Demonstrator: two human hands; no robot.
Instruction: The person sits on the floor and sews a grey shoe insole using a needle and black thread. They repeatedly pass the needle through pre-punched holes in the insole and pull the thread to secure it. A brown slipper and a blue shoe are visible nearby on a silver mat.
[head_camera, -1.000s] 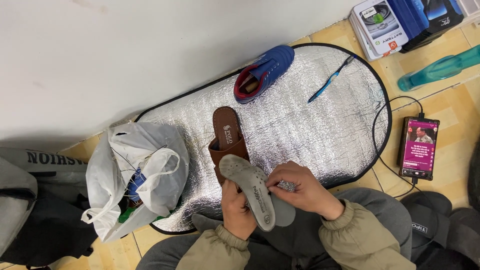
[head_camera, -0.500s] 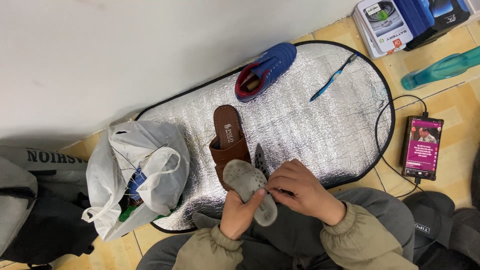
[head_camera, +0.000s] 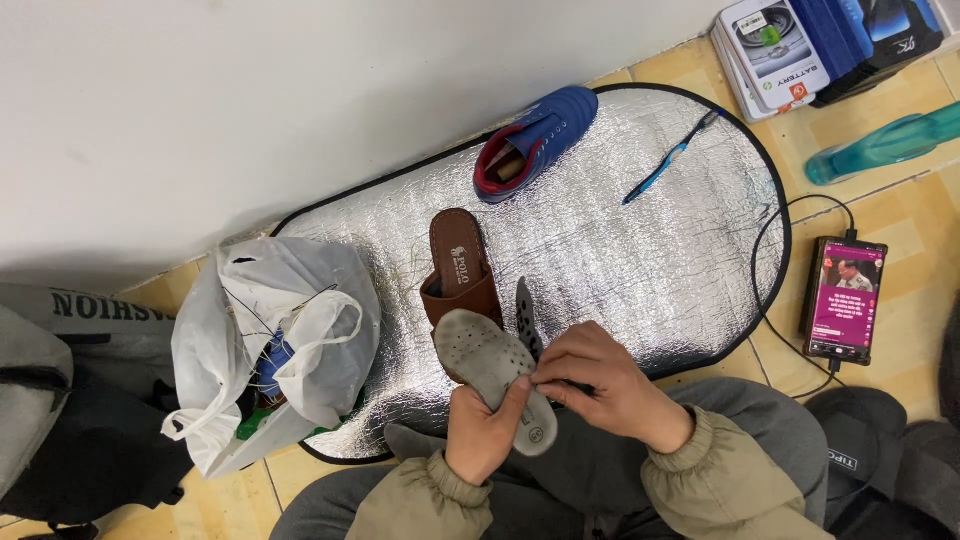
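Observation:
My left hand (head_camera: 482, 430) grips a worn grey shoe insole (head_camera: 485, 358) from below, its perforated face turned up. My right hand (head_camera: 598, 380) pinches the insole's right edge and also holds a second, dark insole (head_camera: 526, 318) that sticks up edge-on behind the grey one. Both hands are over my lap at the near edge of a silver foil mat (head_camera: 620, 250). A brown slide sandal (head_camera: 458, 265) lies on the mat just beyond the insoles.
A blue sneaker with red lining (head_camera: 535, 140) and a blue toothbrush (head_camera: 668, 158) lie farther on the mat. A white plastic bag (head_camera: 270, 340) sits left, dark bags (head_camera: 60, 420) beyond it. A phone (head_camera: 845, 298) on a cable, boxes (head_camera: 800, 45) and a teal bottle (head_camera: 885, 145) are right.
The grey insole has been turned from lying across my hands to a more upright, foreshortened pose, and the dark insole has come into view behind it. My right hand shifted to the insole's edge.

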